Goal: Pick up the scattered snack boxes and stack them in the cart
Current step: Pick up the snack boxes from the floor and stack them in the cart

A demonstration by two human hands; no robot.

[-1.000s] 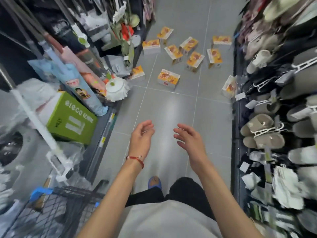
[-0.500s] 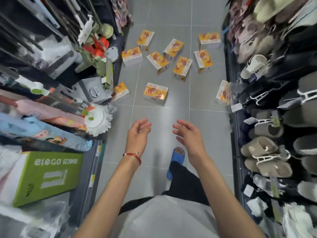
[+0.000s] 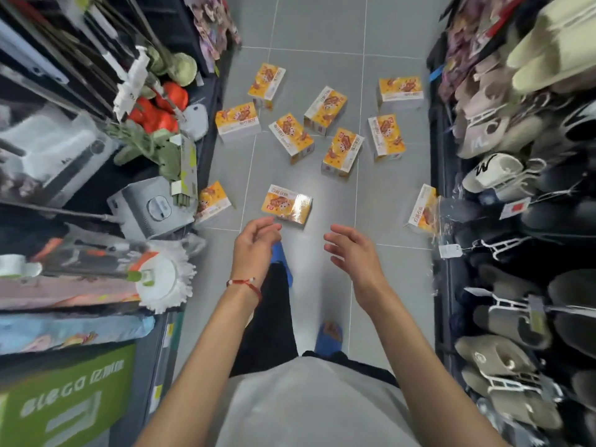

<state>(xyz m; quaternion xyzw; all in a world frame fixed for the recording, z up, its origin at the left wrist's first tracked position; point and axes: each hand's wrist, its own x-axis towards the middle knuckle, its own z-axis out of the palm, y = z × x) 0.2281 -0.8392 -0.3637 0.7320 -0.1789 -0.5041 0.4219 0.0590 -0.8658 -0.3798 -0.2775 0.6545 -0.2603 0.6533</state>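
Several orange-and-white snack boxes lie scattered on the grey tile floor of a shop aisle. The nearest snack box [image 3: 287, 205] lies flat just beyond my hands. One box [image 3: 213, 201] leans at the foot of the left shelf, another [image 3: 423, 208] against the right shelf. A cluster of boxes [image 3: 342, 150] lies further up the aisle. My left hand [image 3: 254, 245] hovers with loosely curled fingers, holding nothing, just short of the nearest box. My right hand [image 3: 350, 250] is held out beside it, fingers relaxed and empty. The cart is out of view.
Mops, a white mop head [image 3: 161, 280], a grey bucket [image 3: 151, 208] and a green carton [image 3: 67, 404] crowd the left shelf. Slippers [image 3: 509, 321] hang along the right shelf. The aisle floor between them is narrow. My feet in blue sandals [image 3: 329, 338] stand below my hands.
I have walked forward up the aisle; the boxes are closer and the cart has dropped out of view. Both hands stay raised and empty, now near the nearest box.
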